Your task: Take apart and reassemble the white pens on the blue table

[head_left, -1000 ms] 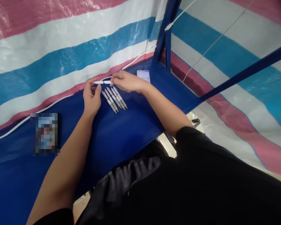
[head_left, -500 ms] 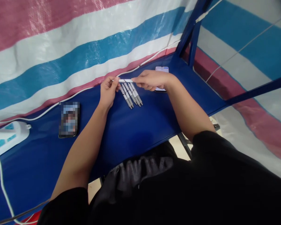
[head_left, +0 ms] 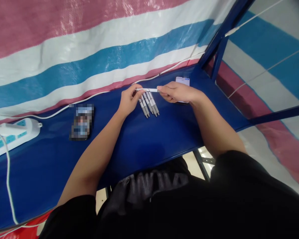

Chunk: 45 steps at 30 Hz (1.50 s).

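A white and grey pen [head_left: 151, 90] lies level between my two hands. My left hand [head_left: 130, 100] pinches its left end with thumb and fingers. At the other end, my right hand [head_left: 173, 92] is closed on the pen, hiding that tip. Just below, a bunch of several similar pens [head_left: 149, 103] rests side by side on the blue table [head_left: 159, 136], grey ends toward me. The left hand partly covers the upper ends of that bunch.
A phone [head_left: 182, 80] with a lit screen lies partly behind my right hand. Another phone [head_left: 82, 122], its screen blurred, is left of my left forearm. A white power strip [head_left: 27, 131] with cables sits at the far left. Striped sheeting [head_left: 102, 66] hangs behind the table.
The view has shifted, so everything sits further right in the picture. Both hands have also moved slightly right relative to the bunch of pens, still holding the same pen level.
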Motion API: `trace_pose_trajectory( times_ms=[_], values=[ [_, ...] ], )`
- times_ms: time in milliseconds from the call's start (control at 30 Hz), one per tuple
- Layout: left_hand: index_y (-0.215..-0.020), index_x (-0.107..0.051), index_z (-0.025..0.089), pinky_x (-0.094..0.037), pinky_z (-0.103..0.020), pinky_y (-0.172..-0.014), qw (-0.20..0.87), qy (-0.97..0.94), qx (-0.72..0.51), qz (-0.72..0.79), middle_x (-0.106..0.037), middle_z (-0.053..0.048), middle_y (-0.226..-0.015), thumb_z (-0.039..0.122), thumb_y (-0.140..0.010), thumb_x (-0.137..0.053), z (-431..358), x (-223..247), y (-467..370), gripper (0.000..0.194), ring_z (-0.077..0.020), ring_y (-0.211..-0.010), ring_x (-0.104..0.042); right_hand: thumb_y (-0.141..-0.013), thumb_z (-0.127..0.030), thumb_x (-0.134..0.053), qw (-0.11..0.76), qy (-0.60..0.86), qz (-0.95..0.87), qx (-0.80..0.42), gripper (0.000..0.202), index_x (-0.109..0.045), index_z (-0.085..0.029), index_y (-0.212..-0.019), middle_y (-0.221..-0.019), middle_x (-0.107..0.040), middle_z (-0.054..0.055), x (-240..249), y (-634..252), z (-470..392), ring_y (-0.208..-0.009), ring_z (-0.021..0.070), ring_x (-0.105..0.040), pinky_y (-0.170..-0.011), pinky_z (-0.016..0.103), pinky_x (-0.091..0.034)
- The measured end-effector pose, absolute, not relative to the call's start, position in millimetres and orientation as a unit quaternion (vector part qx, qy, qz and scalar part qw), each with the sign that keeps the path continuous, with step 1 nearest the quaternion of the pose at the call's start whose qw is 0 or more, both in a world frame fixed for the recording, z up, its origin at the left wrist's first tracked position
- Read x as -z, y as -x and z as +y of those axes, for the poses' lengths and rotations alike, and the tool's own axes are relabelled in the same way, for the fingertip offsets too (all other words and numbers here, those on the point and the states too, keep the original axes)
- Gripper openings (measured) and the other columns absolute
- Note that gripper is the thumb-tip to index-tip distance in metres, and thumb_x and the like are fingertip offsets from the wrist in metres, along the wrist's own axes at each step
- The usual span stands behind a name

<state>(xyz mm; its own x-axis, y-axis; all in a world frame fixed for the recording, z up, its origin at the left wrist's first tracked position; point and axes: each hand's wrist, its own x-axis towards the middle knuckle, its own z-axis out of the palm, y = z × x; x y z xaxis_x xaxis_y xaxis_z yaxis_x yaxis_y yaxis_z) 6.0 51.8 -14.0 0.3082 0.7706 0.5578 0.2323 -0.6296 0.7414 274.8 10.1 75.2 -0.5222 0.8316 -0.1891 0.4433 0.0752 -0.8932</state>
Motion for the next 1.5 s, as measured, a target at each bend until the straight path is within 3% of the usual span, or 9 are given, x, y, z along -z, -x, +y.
trace_pose_trajectory(
  times_ms=[267,467,567,700,833,967,1267,1400,1500],
  values=[
    [-0.074,-0.062,0.025,-0.045,-0.033,-0.065,0.251,-0.826,-0.373,0.339,-0.061,0.0,-0.061,0.068,-0.115,-0.052,42,1,0,0.061,-0.0166,-0.057,-0.054,-0.111,-0.065,-0.067,0.15,0.428,-0.824,-0.34,0.063,-0.049,-0.025,-0.066,-0.062,-0.047,-0.002,-82,-282,5,-0.062,0.0168,-0.043,-0.064,0.034,-0.031],
    [-0.077,-0.071,0.024,-0.041,-0.034,-0.061,0.261,-0.807,-0.384,0.366,-0.058,0.001,-0.058,0.073,-0.113,-0.053,39,3,-6,0.063,-0.0164,-0.053,-0.049,-0.107,-0.062,-0.073,0.23,0.468,-0.802,-0.292,0.048,-0.061,-0.024,-0.082,-0.066,-0.055,-0.002,-74,-291,1,-0.068,0.0199,-0.052,-0.069,0.034,-0.033],
    [-0.077,-0.073,0.024,-0.039,-0.034,-0.06,0.261,-0.802,-0.386,0.375,-0.056,0.001,-0.057,0.075,-0.112,-0.055,41,5,-6,0.064,-0.0162,-0.053,-0.048,-0.112,-0.065,-0.064,0.262,0.483,-0.782,-0.295,0.051,-0.063,-0.023,-0.083,-0.07,-0.062,0.0,-69,-288,-1,-0.071,0.0206,-0.058,-0.074,0.034,-0.04],
    [-0.077,-0.074,0.024,-0.035,-0.034,-0.057,0.275,-0.791,-0.392,0.381,-0.054,0.002,-0.057,0.078,-0.11,-0.055,41,5,-7,0.066,-0.0156,-0.051,-0.043,-0.102,-0.063,-0.081,0.31,0.494,-0.761,-0.285,0.044,-0.068,-0.023,-0.091,-0.077,-0.069,0.0,-67,-290,1,-0.073,0.0197,-0.061,-0.074,0.033,-0.044],
    [-0.077,-0.075,0.024,-0.035,-0.035,-0.058,0.279,-0.789,-0.394,0.38,-0.054,0.001,-0.057,0.081,-0.109,-0.055,41,5,-8,0.068,-0.0162,-0.053,-0.045,-0.113,-0.064,-0.064,0.294,0.502,-0.751,-0.313,0.056,-0.069,-0.021,-0.078,-0.069,-0.066,0.002,-66,-297,2,-0.07,0.0176,-0.063,-0.073,0.033,-0.043],
    [-0.077,-0.074,0.025,-0.035,-0.035,-0.058,0.284,-0.784,-0.394,0.386,-0.053,0.001,-0.057,0.083,-0.108,-0.054,40,4,-9,0.069,-0.017,-0.054,-0.044,-0.094,-0.055,-0.092,0.319,0.501,-0.74,-0.316,0.037,-0.072,-0.023,-0.092,-0.079,-0.071,0.001,-66,-300,0,-0.071,0.0199,-0.062,-0.068,0.033,-0.043],
    [-0.076,-0.072,0.026,-0.039,-0.036,-0.061,0.275,-0.778,-0.407,0.392,-0.054,0.001,-0.056,0.083,-0.108,-0.054,38,2,-10,0.068,-0.0173,-0.054,-0.045,-0.092,-0.068,-0.09,0.362,0.502,-0.701,-0.356,0.049,-0.067,-0.026,-0.09,-0.071,-0.068,0.0,-61,-298,4,-0.071,0.0219,-0.061,-0.063,0.033,-0.044],
    [-0.077,-0.075,0.025,-0.038,-0.034,-0.058,0.275,-0.778,-0.411,0.387,-0.054,0.001,-0.055,0.08,-0.108,-0.056,39,3,-10,0.066,-0.016,-0.052,-0.044,-0.101,-0.078,-0.075,0.344,0.497,-0.684,-0.409,0.058,-0.062,-0.025,-0.082,-0.067,-0.064,0.001,-63,-295,3,-0.063,0.0185,-0.058,-0.06,0.032,-0.042],
    [-0.079,-0.076,0.025,-0.038,-0.034,-0.058,0.27,-0.779,-0.418,0.382,-0.057,0.001,-0.056,0.078,-0.109,-0.058,40,4,-9,0.064,-0.0163,-0.053,-0.046,-0.1,-0.072,-0.08,0.341,0.502,-0.667,-0.433,0.052,-0.06,-0.026,-0.087,-0.069,-0.064,0.0,-65,-291,4,-0.064,0.0179,-0.057,-0.058,0.03,-0.04]
  ],
)
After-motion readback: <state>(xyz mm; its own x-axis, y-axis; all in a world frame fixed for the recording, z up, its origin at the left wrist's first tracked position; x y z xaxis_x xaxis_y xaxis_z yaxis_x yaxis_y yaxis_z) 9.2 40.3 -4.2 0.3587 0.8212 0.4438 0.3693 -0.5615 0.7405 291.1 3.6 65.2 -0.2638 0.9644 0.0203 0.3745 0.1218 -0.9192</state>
